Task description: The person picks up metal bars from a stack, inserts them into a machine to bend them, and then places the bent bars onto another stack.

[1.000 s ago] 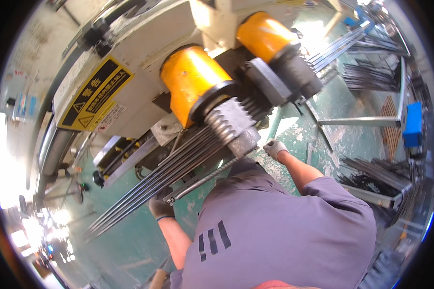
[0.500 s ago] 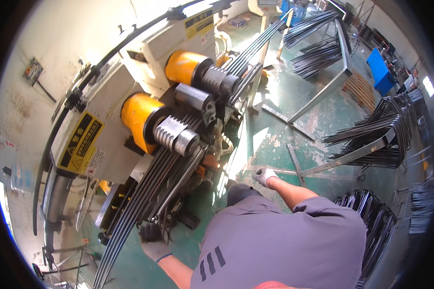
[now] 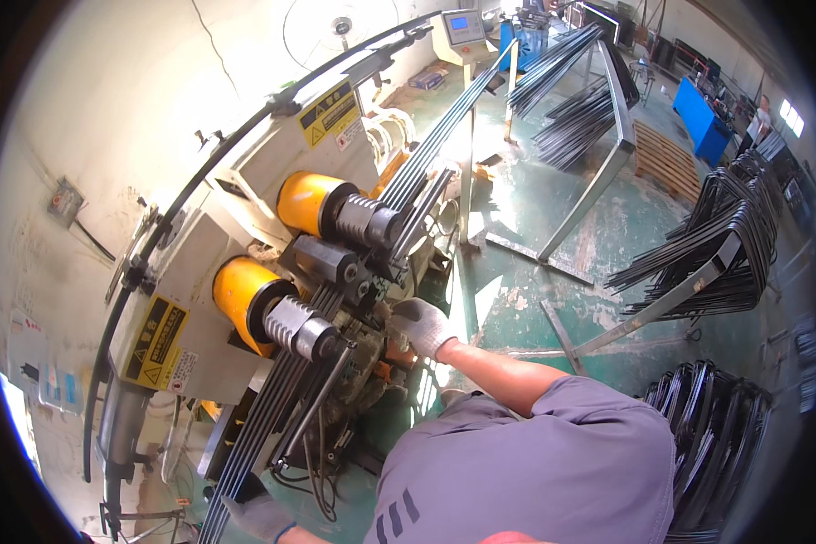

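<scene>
Several long dark metal rods point(image 3: 254, 433) run side by side through a bending machine with two orange cylinders point(image 3: 313, 201) and ribbed steel rollers point(image 3: 301, 326). My left hand point(image 3: 261, 519), in a pale glove with dark-coated fingers, is at the rods' near end at lower left, its fingertips closed at their edge. My right hand point(image 3: 423, 328), gloved alike, is beside the machine's middle, just right of the dark steel block point(image 3: 326, 260). Its fingers are curled in toward the machine, and whatever they hold is hidden.
Bent black rods point(image 3: 698, 263) hang on a metal stand at right, and more bent rods point(image 3: 712, 444) are bundled behind my right side. A metal rack leg point(image 3: 589, 199) slants to the green floor. Beyond are a wooden pallet point(image 3: 666, 163), a blue cabinet point(image 3: 701, 120) and a distant person point(image 3: 760, 118).
My right hand has moved from over the floor leftward to the machine's middle. My left hand has gone down and left to the rods' near end. The view has shifted.
</scene>
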The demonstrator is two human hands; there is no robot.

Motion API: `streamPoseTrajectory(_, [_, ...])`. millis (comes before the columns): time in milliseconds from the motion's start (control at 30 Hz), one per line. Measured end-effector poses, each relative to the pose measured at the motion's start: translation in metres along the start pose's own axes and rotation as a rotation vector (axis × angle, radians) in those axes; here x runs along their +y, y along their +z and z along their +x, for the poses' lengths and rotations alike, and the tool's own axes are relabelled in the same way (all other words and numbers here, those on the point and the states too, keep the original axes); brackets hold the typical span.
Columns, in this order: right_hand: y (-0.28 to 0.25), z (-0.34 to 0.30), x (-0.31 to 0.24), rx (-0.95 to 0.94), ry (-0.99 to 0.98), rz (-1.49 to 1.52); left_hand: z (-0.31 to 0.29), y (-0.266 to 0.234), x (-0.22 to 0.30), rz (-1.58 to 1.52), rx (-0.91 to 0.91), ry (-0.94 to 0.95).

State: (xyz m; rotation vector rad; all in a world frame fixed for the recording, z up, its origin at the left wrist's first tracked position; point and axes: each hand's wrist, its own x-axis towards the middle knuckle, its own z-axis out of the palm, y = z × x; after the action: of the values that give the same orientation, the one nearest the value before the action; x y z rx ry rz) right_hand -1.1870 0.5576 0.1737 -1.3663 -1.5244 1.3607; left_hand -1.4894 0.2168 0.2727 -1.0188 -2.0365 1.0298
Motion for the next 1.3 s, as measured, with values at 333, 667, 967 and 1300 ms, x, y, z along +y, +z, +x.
streamPoseTrajectory(333, [0.005,0.023,-0.036,0.166,-0.160,0.154,0.034,0.010,-0.063,-1.145,-0.016,-0.608])
streamPoseTrajectory(667, [0.029,0.079,-0.038,0.116,-0.083,0.430,0.121,-0.150,-0.118,-2.147,0.442,-0.909])
streamPoseTrajectory(967, [0.013,0.102,-0.089,-0.156,0.158,0.837,0.189,-0.226,-0.112,-2.205,0.439,-0.670])
streamPoseTrajectory(1300, [0.031,0.130,-0.071,0.047,-0.039,0.799,0.278,-0.260,-0.100,-2.024,0.393,0.055])
